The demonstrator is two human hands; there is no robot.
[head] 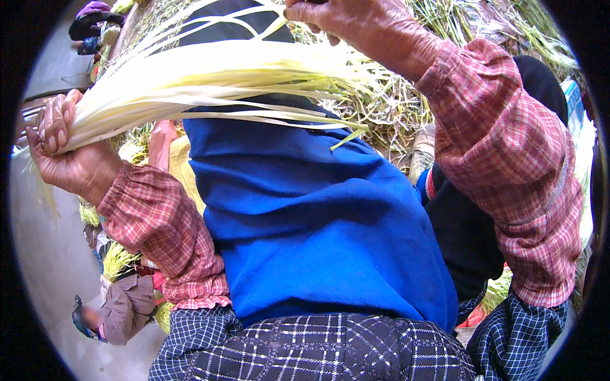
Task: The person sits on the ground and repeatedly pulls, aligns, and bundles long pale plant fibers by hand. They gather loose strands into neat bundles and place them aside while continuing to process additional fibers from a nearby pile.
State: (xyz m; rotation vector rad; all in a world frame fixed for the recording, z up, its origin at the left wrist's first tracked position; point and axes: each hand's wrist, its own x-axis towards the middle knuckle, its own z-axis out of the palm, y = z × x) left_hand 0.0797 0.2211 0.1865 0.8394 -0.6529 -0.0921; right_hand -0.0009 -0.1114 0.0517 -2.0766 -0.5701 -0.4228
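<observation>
My left hand is closed round a thick bundle of pale yellow-white leafy stalks, possibly blanched chives. The bundle lies across above my lap, its loose yellow tips fanning out to the right. Several single leaves arch away from it near the top of the view. My right hand is raised at the top edge, above the leaf tips, with curled fingers partly cut off by the frame. Whether it pinches a leaf cannot be made out. Beneath the bundle, a blue apron covers my lap.
Dry leaf litter covers the ground beyond my knees, with green leaves farther off. A shoe shows beside the apron. At lower left sits another person near a yellow bunch; one more person is at upper left.
</observation>
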